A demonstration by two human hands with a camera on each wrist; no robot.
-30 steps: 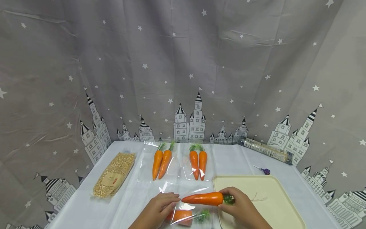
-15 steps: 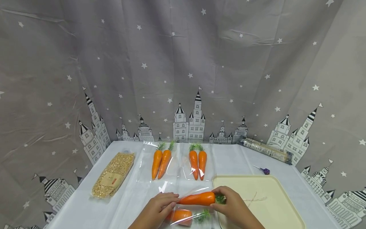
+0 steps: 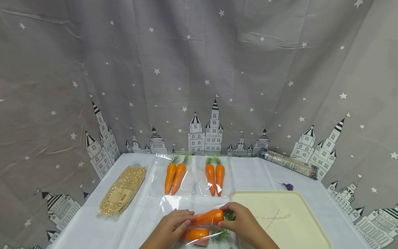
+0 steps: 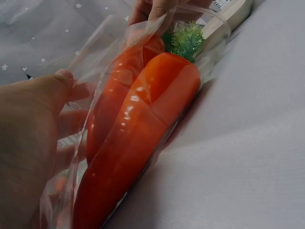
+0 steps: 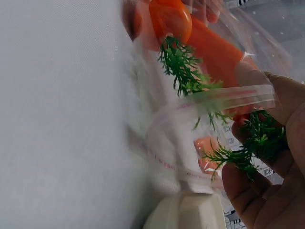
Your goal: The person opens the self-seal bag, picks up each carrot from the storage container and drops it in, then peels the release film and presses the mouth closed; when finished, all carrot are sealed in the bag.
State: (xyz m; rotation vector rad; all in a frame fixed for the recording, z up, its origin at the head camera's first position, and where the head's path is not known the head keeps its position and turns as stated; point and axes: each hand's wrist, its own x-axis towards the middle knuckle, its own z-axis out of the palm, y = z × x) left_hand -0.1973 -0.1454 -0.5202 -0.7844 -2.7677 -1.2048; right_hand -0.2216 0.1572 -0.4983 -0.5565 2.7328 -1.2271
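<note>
My right hand (image 3: 240,218) holds a carrot (image 3: 211,217) with leafy green top by its thick end, the tip pointing left. In the right wrist view, this carrot lies in the mouth of a clear zip bag (image 5: 228,99), thumb and fingers at its greens (image 5: 267,136). A second carrot (image 4: 138,119) is inside the same bag, alongside it and nearer the person. My left hand (image 3: 173,226) rests at the bag's left side with extended fingers (image 4: 71,121), seen through the film in the left wrist view. It touches the bag beside the carrot tips.
Two clear bags hold pairs of carrots (image 3: 170,178) (image 3: 220,176) at the back. A bag of yellow grains (image 3: 122,190) lies left. At right are a cream tray (image 3: 267,197) with crossed thin strands, a purple-headed stick (image 3: 289,186) and a dark-ended packaged roll (image 3: 289,163).
My right hand has moved left and pushed its carrot further into the bag, beside the other carrot. The left hand has stayed nearly in place.
</note>
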